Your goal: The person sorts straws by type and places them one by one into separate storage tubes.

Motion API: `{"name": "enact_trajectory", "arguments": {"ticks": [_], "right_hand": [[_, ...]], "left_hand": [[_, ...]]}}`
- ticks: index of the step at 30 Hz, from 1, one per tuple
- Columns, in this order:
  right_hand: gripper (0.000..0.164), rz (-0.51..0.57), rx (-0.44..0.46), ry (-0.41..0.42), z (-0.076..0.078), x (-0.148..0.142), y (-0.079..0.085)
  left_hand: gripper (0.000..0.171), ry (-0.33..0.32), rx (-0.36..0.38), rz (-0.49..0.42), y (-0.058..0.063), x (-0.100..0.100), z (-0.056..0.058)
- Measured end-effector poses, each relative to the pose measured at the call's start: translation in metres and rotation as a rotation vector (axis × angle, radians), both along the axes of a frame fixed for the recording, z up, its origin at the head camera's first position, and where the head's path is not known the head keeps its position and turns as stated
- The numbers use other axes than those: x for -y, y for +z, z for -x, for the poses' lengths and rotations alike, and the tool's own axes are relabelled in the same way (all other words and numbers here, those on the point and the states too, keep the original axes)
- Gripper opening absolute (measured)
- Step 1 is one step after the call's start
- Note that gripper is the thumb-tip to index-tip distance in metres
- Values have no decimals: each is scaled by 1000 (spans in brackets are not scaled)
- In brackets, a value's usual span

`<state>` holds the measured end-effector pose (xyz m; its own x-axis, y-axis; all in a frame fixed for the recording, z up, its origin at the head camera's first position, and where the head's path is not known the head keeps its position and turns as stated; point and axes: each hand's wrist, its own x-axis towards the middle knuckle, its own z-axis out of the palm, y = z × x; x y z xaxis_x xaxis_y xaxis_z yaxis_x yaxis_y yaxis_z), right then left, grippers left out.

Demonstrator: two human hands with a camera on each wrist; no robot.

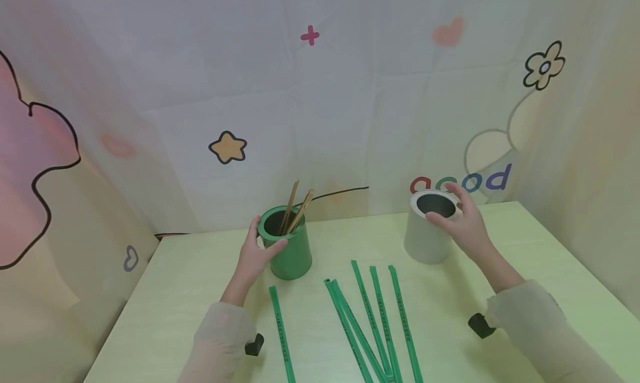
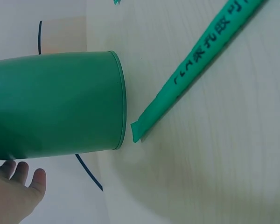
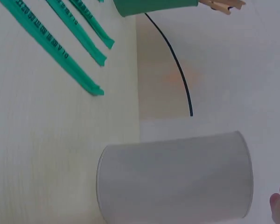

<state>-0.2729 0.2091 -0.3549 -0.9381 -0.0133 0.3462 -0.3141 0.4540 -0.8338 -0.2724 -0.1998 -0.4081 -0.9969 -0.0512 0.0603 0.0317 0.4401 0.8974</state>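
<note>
On the left, a green cylindrical holder (image 1: 292, 258) stands upright with a few thin wooden sticks (image 1: 289, 208) leaning in it. My left hand (image 1: 252, 255) is spread round its upper left side, fingers at the back and thumb at the front rim; in the left wrist view the fingertips (image 2: 21, 172) meet its side. On the right stands a white cylindrical holder (image 1: 425, 241) with a dark interior. My right hand (image 1: 467, 224) is at its rim, thumb over the opening. In the right wrist view, the visible fingertips (image 3: 276, 200) are apart from its wall.
Several slim green wrapped straws (image 1: 402, 311), printed with dark characters, lie on the pale table (image 1: 200, 294) between my arms. One straw (image 1: 281, 330) lies apart, in front of the green holder. Behind the table hangs a printed curtain (image 1: 330, 122).
</note>
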Motion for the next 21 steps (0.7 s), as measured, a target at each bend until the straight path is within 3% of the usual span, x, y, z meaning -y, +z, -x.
{"name": "enact_trajectory", "arguments": {"ticks": [5,10,21], "right_hand": [[93,-16,42,-8,4,-21,-14],[97,-20,80,-22,6,-34,-28],[100,-35,109,9,11,-40,-42]], "left_hand": [[102,-6,-15,3,3,4,-4],[102,-20,-20,16,0,11,-8],[96,-42,70,133,-16,28,-20]]}}
